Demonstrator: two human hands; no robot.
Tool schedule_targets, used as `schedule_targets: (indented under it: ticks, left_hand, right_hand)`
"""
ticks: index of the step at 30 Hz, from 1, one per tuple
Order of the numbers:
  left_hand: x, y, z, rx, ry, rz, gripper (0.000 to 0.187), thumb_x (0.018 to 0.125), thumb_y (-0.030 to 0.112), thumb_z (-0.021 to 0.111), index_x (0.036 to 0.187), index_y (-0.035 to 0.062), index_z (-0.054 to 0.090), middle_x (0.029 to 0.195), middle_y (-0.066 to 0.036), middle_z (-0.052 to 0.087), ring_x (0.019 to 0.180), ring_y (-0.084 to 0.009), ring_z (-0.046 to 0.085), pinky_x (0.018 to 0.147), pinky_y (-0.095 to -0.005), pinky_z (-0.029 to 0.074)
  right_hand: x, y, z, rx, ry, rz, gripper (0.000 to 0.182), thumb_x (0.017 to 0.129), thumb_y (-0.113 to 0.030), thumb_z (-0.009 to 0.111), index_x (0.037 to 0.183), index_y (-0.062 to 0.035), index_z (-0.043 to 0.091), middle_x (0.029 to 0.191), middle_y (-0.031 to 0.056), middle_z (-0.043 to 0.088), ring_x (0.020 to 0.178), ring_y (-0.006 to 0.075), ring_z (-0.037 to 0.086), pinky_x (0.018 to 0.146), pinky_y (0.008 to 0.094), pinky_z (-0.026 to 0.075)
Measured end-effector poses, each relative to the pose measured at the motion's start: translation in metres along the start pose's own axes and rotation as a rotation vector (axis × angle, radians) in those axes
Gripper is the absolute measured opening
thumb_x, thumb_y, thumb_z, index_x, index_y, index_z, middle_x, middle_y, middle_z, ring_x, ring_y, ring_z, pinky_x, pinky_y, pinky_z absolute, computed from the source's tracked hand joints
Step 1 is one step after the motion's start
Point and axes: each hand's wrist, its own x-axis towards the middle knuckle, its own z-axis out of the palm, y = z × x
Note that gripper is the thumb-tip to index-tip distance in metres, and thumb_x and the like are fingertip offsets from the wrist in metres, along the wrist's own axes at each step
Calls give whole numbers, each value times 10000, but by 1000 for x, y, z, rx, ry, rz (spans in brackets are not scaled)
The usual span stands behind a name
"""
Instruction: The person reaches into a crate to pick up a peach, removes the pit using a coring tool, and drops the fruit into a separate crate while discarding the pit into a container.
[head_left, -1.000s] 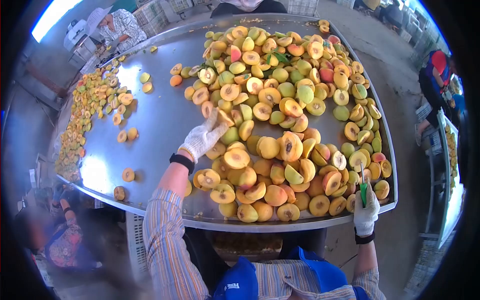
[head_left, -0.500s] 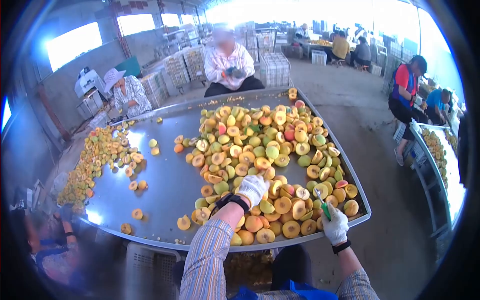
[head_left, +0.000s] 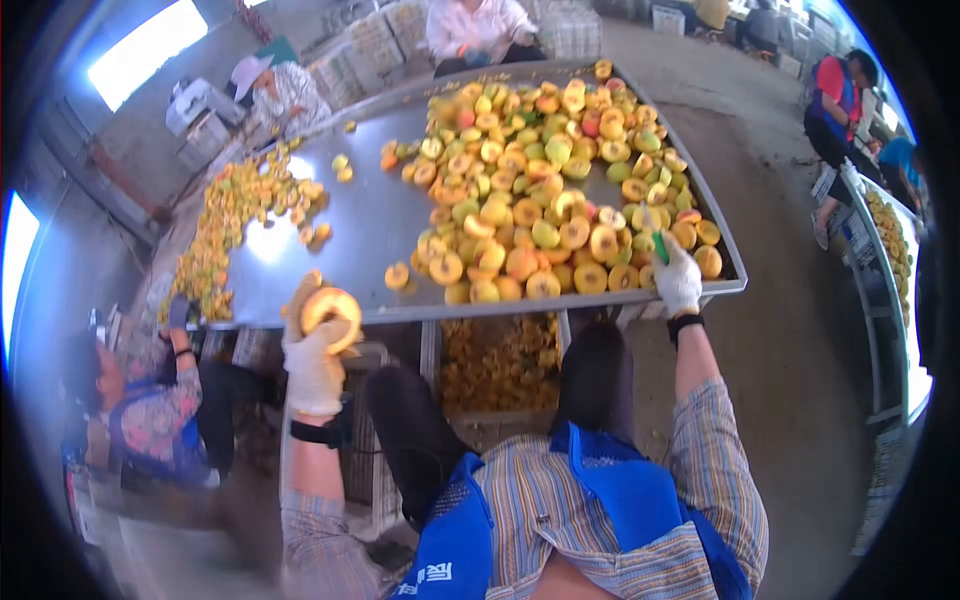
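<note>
My left hand (head_left: pixel 316 365), in a white glove, is closed around a peach half (head_left: pixel 347 304) near the table's front left edge. Its cut face shows a round hollow. In my right hand (head_left: pixel 679 280), also gloved, is a small green-handled knife (head_left: pixel 661 248) with its thin blade pointing up over the fruit. That hand is at the front right corner of the metal table (head_left: pixel 370 225). A large heap of peach halves (head_left: pixel 545 150), yellow, green and reddish, covers the table's right side, some with cut faces up.
A second pile of peach halves (head_left: pixel 215 250) lies along the table's left edge. Below the front edge, between my knees, a crate (head_left: pixel 431 370) holds fruit pieces. Co-workers sit at the left (head_left: pixel 160 420), far left corner (head_left: pixel 290 95) and far side (head_left: pixel 475 35). Another table (head_left: pixel 885 320) stands right.
My left hand has moved from the heap, left and back past the table's front edge, and now holds a peach half. My right hand keeps the knife near the right corner. The view has tilted down.
</note>
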Motion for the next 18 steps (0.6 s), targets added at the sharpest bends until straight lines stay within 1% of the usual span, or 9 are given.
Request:
schedule_targets:
  ticks: [3, 4, 5, 7, 9, 11, 13, 16, 18]
  left_hand:
    - [-52, 39, -65, -27, 103, -68, 615, 758, 48, 632, 1364, 47, 529, 1001, -119, 651, 656, -248, 672, 518, -284, 544]
    - [-62, 38, -86, -36, 146, -91, 542, 811, 127, 656, 1338, 62, 549, 974, -119, 661, 659, -250, 675, 532, -286, 550]
    - [-71, 31, -99, -45, 165, -88, 542, 811, 127, 656, 1338, 62, 549, 974, -119, 661, 659, -250, 675, 532, -286, 550]
    - [-80, 16, -118, -221, 135, -151, 422, 902, 276, 649, 1267, 73, 589, 941, -113, 674, 660, -253, 678, 528, -297, 546]
    - [-82, -6, -111, -299, 12, -188, 469, 1007, 458, 496, 1231, 56, 588, 975, -118, 688, 687, -276, 689, 525, -309, 543]
    - [-75, -25, -100, -373, -67, -284, 497, 1012, 467, 478, 1242, 38, 583, 1003, -138, 692, 665, -295, 691, 493, -315, 544]
    - [-69, -41, -79, -388, -78, -303, 512, 1002, 455, 504, 1260, 20, 580, 998, -138, 691, 630, -301, 680, 465, -316, 535]
    - [-52, -37, -74, -420, -228, -330, 448, 990, 405, 538, 1206, 22, 627, 1017, -141, 699, 728, -250, 704, 565, -304, 568]
    - [-33, -22, -77, -124, -305, -38, 399, 1011, 343, 520, 1152, 3, 675, 1068, -141, 703, 916, -214, 700, 783, -323, 580]
  right_hand:
    - [16, -17, -13, 169, -106, 190, 393, 878, -252, 654, 1234, -83, 650, 1005, 214, 696, 895, 369, 679, 812, 434, 534]
    - [13, -46, -26, 265, -38, 113, 380, 884, -211, 662, 1234, -64, 639, 926, 136, 706, 790, 266, 684, 718, 362, 534]
    - [8, -69, -32, 265, -48, 94, 380, 884, -211, 662, 1234, -64, 639, 926, 136, 706, 790, 266, 684, 718, 362, 534]
    - [-7, -112, -42, 896, -41, 147, 377, 895, -192, 672, 1239, -45, 626, 880, 46, 672, 748, 146, 642, 650, 274, 506]
    - [-39, -163, -48, 1036, -314, 171, 367, 893, -147, 681, 1233, -24, 622, 750, 18, 627, 573, 87, 567, 543, 234, 461]
    - [-76, -199, -43, 907, -499, 267, 283, 881, -177, 697, 1112, -19, 656, 613, 10, 573, 478, 88, 515, 430, 265, 408]
    - [-106, -230, -40, 585, -666, 153, 317, 849, -276, 752, 1009, -12, 680, 642, 3, 611, 551, 84, 572, 516, 266, 464]
    - [-137, -284, -43, 463, -789, -70, 326, 873, -306, 729, 1113, -89, 685, 726, 37, 670, 627, 116, 634, 610, 298, 510]
    - [-142, -300, -37, 333, -810, -269, 362, 873, -321, 730, 1185, -143, 679, 774, 85, 700, 690, 210, 695, 661, 344, 538]
